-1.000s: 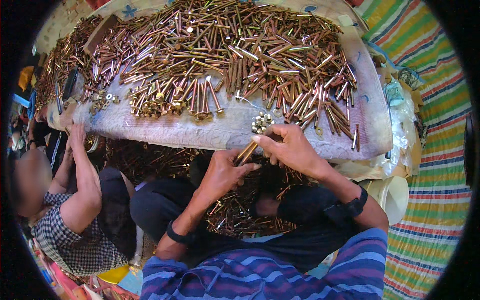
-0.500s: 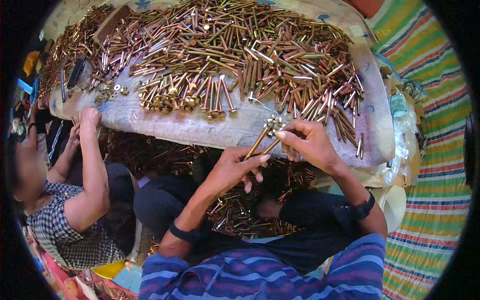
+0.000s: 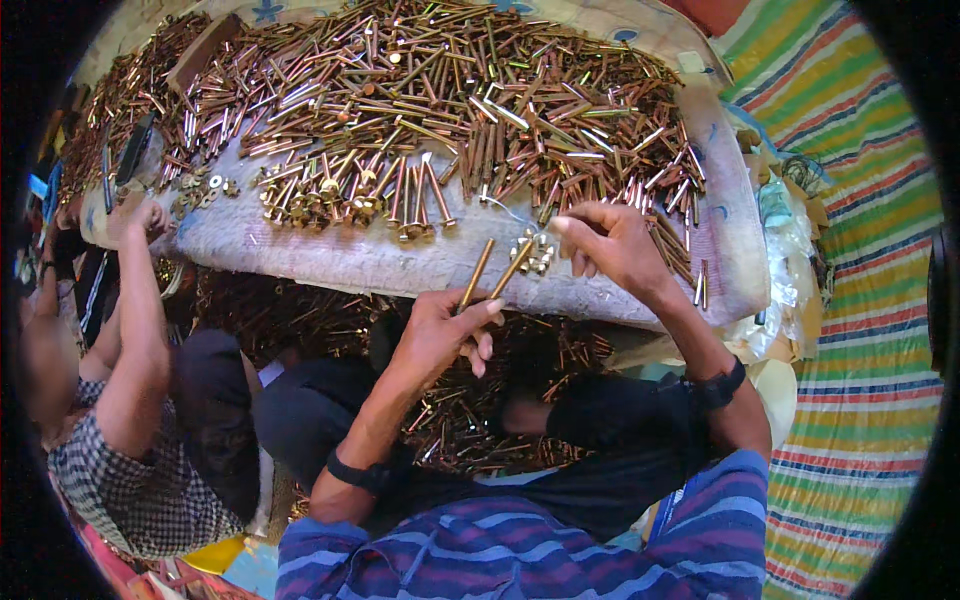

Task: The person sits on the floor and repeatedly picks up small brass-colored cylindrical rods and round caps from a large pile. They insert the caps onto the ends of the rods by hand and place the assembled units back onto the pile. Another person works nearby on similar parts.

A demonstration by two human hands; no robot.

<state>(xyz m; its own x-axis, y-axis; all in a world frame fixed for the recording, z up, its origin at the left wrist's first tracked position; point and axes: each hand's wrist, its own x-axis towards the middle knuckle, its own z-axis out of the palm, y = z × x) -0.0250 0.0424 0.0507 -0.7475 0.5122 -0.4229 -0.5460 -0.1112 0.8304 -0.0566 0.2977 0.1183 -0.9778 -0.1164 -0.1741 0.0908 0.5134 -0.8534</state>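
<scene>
My left hand [image 3: 435,335] grips two brass-coloured bolts [image 3: 476,275] side by side, their free ends tilted up and away from me. One of them reaches the edge of a small cluster of shiny nuts [image 3: 537,256] lying on the padded, cloth-covered surface. Just above and right of those nuts, my right hand [image 3: 615,245] has its thumb and forefinger pinched together. Whatever sits between these fingertips is too small to make out. A thin pale string [image 3: 508,208] runs on the cloth near the nuts.
A large heap of bolts [image 3: 400,90] covers the far part of the padded surface [image 3: 330,262]. Several bolts stand heads-down nearby, beside loose washers [image 3: 214,182]. A co-worker in a checked shirt [image 3: 150,490] sits at my left. More bolts [image 3: 460,430] lie below, between my legs.
My right hand has moved up and away from the bolt ends, to the far side of the nuts. The left hand has shifted slightly left with both bolts. The co-worker's hands have moved outward.
</scene>
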